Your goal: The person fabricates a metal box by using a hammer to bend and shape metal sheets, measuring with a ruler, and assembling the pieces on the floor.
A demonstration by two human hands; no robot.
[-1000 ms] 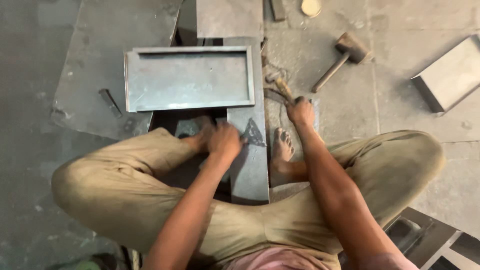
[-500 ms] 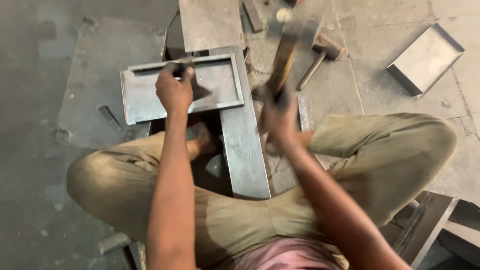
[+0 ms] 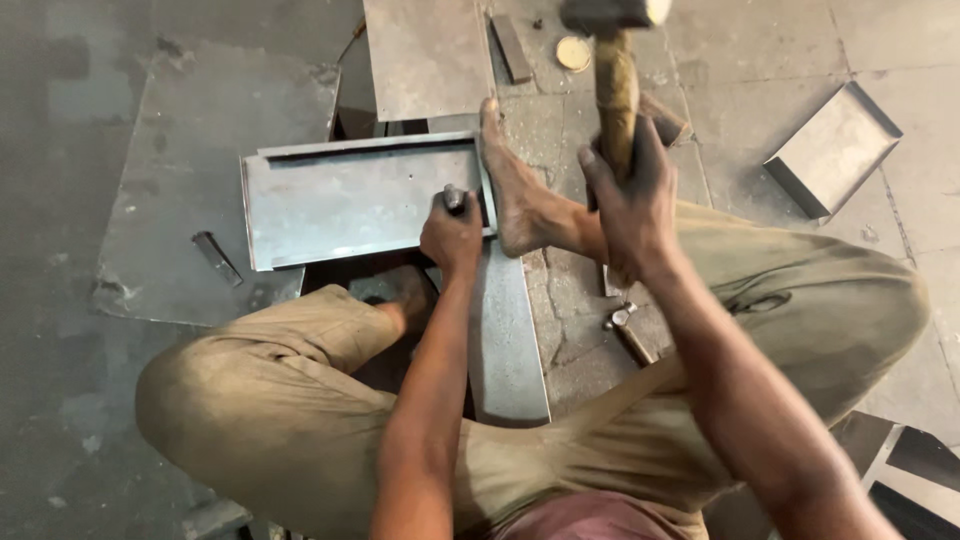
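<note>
I sit on the floor with a shallow metal tray (image 3: pixel 330 205) in front of me. My left hand (image 3: pixel 452 235) is closed around a short steel punch (image 3: pixel 454 197) that stands upright on the tray's near right corner. My right hand (image 3: pixel 628 195) grips the wooden handle of a hammer (image 3: pixel 612 60), raised above the tray with its head near the top edge of the view. My bare right foot (image 3: pixel 512 185) presses on the tray's right rim. The tray lies across a long steel bar (image 3: pixel 508 340).
Flat metal sheets lie to the left (image 3: pixel 190 140) and behind (image 3: pixel 425 55). Another folded tray (image 3: pixel 832 150) sits at the far right. A second mallet (image 3: pixel 662 115) is partly hidden behind my right hand. A small chisel (image 3: pixel 215 257) lies left, a round lid (image 3: pixel 574 53) at the back.
My left hand moved from my shin to the tray and set the punch on its corner. My right hand picked up the hammer and raised it. My right foot moved onto the tray's rim.
</note>
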